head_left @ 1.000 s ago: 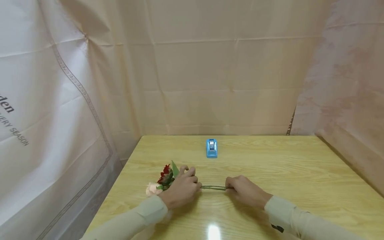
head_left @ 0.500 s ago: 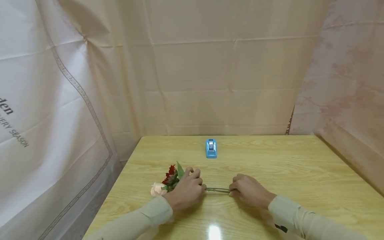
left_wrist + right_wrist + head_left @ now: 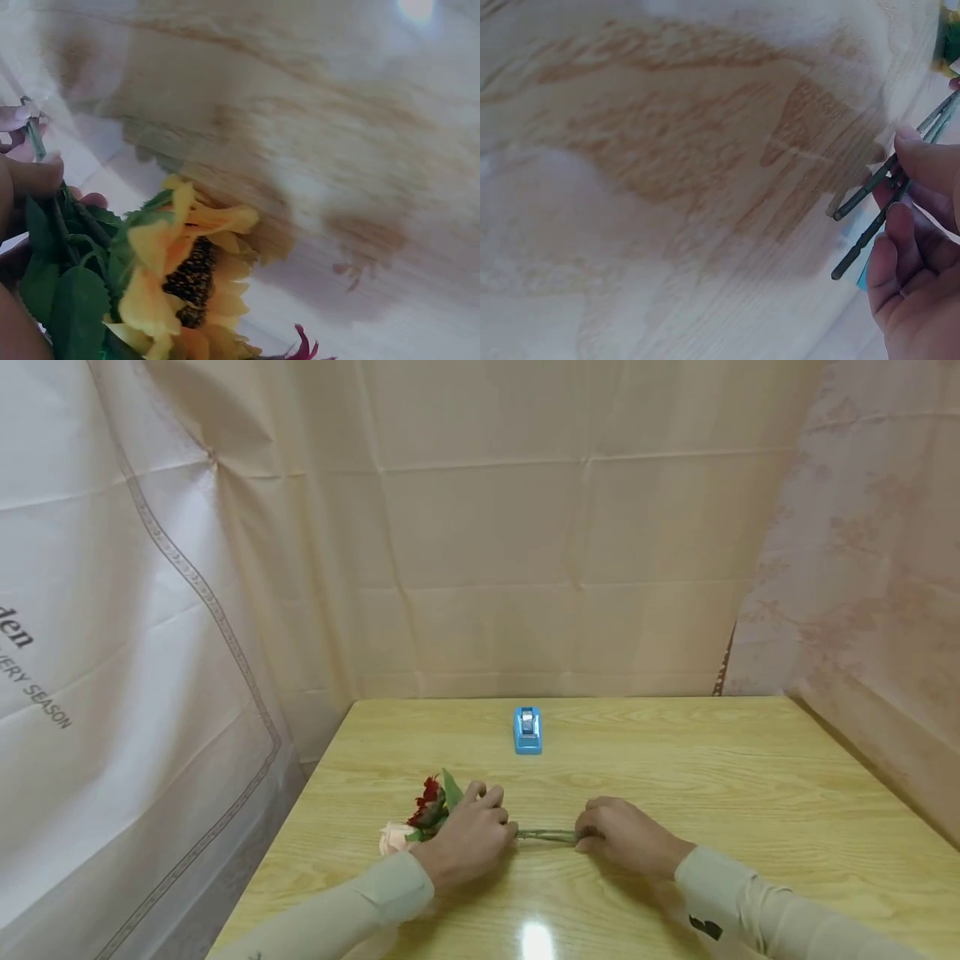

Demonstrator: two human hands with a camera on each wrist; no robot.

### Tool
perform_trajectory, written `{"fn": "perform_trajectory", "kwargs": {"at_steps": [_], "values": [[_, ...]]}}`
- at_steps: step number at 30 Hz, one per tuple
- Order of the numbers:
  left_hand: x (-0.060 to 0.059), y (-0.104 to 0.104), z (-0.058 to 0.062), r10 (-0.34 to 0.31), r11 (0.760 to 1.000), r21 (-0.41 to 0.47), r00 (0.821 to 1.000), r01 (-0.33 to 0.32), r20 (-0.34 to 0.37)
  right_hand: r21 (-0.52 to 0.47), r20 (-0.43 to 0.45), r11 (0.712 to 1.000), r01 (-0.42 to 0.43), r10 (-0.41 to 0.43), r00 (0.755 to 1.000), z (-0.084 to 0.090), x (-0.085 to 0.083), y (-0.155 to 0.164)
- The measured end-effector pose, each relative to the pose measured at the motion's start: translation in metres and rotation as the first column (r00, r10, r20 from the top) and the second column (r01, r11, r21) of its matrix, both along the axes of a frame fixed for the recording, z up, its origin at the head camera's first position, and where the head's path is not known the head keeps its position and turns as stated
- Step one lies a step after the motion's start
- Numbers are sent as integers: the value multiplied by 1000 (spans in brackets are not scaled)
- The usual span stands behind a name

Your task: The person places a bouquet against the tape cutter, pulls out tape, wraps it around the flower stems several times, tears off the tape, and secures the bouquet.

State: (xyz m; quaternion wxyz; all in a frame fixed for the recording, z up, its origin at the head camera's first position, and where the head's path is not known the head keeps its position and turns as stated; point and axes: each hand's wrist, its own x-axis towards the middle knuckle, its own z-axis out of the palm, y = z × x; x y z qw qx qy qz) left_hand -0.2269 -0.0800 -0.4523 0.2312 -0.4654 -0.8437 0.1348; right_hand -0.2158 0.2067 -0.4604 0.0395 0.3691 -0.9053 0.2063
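Note:
My left hand [image 3: 472, 833] grips a small bunch of flowers by the upper stems, close below the blooms. A red flower [image 3: 426, 802] and a pale peach rose [image 3: 393, 838] stick out to its left, beside a green leaf [image 3: 452, 789]. In the left wrist view a sunflower [image 3: 191, 277] with a dark centre also belongs to the bunch. Thin green stems [image 3: 546, 835] run rightward to my right hand [image 3: 626, 835], which pinches them near their ends. Two cut stem tips [image 3: 847, 262] poke out past the thumb in the right wrist view.
A blue tape dispenser [image 3: 528, 732] stands on the wooden table [image 3: 712, 760] toward the far edge, beyond the hands. Beige cloth [image 3: 480, 568] hangs behind the table, with more sheets at left and right.
Both hands and the flowers have shifted slightly to the right in the head view, mostly in the first half second. Each hand keeps its hold on the stems; the tape dispenser stays put.

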Motion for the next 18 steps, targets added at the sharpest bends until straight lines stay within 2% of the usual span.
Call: {"fn": "perform_trajectory", "kwargs": {"at_steps": [4,10,13,18], "values": [[1,-2,-2,-1,1000,-24,1000,1,-16,-5,21,1000,23,-23,1000,-1,1,-1],[4,-2,-4,-23,997,-78,998,19,-54,34,4,999,32,-32,999,-2,5,-2],[5,-2,-4,-36,996,-81,997,30,-73,37,1,999,23,-23,1000,-2,5,-2],[6,-2,-4,-32,997,-67,997,28,-66,14,18,1000,14,-14,1000,-1,6,-2]]}}
